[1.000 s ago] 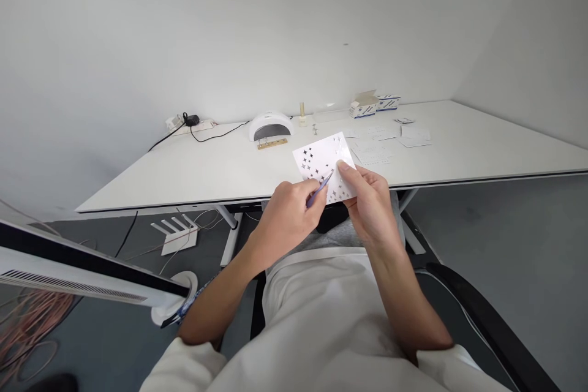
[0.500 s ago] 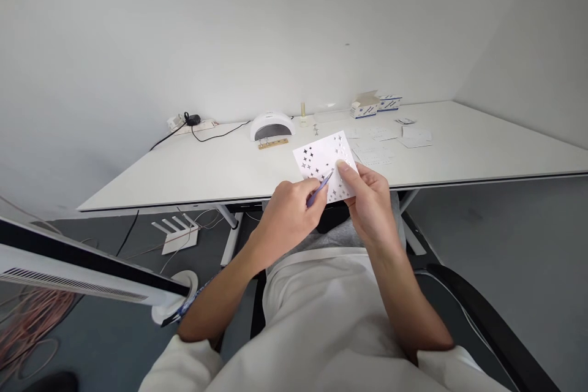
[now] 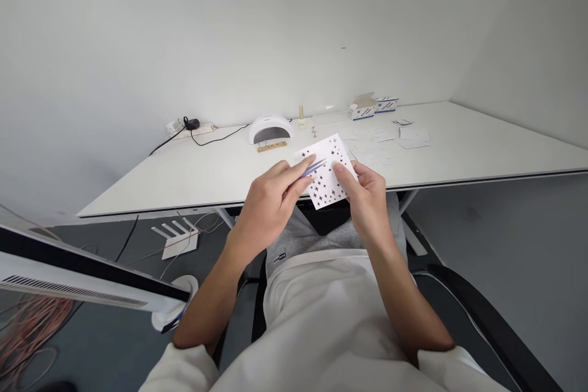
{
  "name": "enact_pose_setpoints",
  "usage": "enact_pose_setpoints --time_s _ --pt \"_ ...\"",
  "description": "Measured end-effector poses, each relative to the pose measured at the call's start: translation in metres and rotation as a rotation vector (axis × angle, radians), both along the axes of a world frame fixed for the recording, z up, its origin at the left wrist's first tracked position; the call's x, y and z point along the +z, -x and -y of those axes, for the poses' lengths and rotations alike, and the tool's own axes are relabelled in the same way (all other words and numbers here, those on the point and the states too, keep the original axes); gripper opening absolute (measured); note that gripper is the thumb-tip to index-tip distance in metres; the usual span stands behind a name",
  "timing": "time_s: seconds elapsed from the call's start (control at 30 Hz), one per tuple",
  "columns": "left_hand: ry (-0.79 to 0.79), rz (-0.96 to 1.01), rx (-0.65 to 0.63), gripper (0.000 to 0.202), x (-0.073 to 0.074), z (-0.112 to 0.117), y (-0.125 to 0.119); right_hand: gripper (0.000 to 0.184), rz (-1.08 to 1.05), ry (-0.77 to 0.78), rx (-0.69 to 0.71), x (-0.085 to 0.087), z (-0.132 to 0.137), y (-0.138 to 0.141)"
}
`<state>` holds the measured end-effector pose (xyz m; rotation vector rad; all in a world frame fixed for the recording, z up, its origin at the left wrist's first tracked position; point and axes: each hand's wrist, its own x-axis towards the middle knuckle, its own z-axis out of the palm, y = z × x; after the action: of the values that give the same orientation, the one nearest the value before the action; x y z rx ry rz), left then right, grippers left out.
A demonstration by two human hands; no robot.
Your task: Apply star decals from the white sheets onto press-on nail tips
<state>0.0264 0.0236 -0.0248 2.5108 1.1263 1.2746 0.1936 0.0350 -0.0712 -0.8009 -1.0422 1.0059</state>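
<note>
My right hand (image 3: 366, 193) pinches the right edge of a white sticker sheet (image 3: 327, 150) printed with dark, shiny four-pointed stars. The thumb lies on its face and the fingers are behind it. In my left hand (image 3: 272, 199) is a pair of bluish-purple tweezers (image 3: 313, 168), gripped between thumb and forefinger. Their two tips are apart and lie over the sheet's upper middle; whether they touch it I cannot tell. Both hands are raised at the near edge of the desk, above my lap.
On the white desk (image 3: 206, 177) stand a white nail lamp (image 3: 271, 128), a wooden strip (image 3: 272, 146), a small bottle (image 3: 301, 119) and cardboard boxes (image 3: 362, 108). More sheets (image 3: 413, 136) lie to the right. A router (image 3: 180, 244) and a tower fan (image 3: 92, 269) are at lower left.
The tweezers have shifted left and up across the sheet, and their tips now show spread. My left forefinger has stretched out. The sheet has turned slightly in my right hand.
</note>
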Motion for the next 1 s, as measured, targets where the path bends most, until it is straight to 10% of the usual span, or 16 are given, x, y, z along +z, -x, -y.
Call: enact_pose_setpoints --time_s 0.4,1.0 --pt "-0.547 -0.342 0.095 0.013 -0.009 -0.011 0.0 0.023 0.033 -0.006 -0.037 0.004 0.0 -0.003" --pt "-0.571 -0.432 0.186 0.021 -0.011 -0.01 0.001 0.023 0.033 -0.001 -0.024 0.004 0.003 -0.003"
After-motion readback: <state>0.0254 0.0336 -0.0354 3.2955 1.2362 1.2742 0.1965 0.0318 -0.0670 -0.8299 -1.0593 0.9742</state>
